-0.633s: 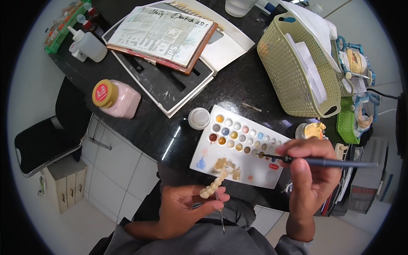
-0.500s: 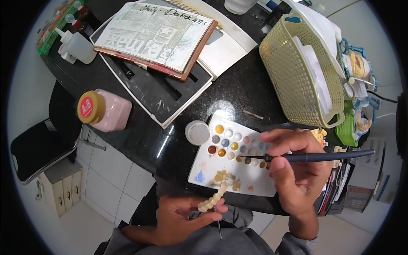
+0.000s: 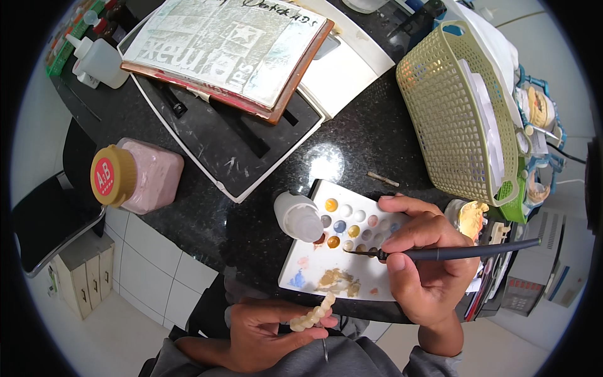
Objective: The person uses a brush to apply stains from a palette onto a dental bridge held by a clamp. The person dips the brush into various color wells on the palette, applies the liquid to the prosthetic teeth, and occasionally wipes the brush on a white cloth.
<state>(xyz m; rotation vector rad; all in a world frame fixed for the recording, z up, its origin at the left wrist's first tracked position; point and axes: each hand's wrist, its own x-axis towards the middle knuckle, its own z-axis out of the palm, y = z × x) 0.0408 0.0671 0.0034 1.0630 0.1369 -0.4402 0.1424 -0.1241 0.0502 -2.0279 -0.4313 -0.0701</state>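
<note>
My left hand (image 3: pixel 260 334) is closed on a curved cream-coloured dental bridge (image 3: pixel 312 314), a row of several teeth, low in front of me. A thin metal instrument (image 3: pixel 325 349) hangs below those fingers; its upper part is hidden. In my right hand (image 3: pixel 433 267) is a fine brush (image 3: pixel 458 252) with a dark handle, pinched between thumb and fingers. Its tip hovers over or touches a well of the white palette (image 3: pixel 369 276); I cannot tell which. Coloured pastes fill the wells, and tan, blue and pink smears lie nearer me. A small white cup (image 3: pixel 295 210) leans over the palette's left edge.
A pink-filled jar (image 3: pixel 154 176) with a gold lid stands left. A stained book (image 3: pixel 220 50) rests on a black-and-white case (image 3: pixel 245 135) at the back. The perforated basket (image 3: pixel 446 113) holds papers at right, beside a dental model (image 3: pixel 471 217). A short stick (image 3: pixel 383 179) lies behind the palette.
The brush tip has shifted left and nearer me across the wells. The white cup, seen from above before, now shows its side and overlaps the palette. The whole view has shifted slightly.
</note>
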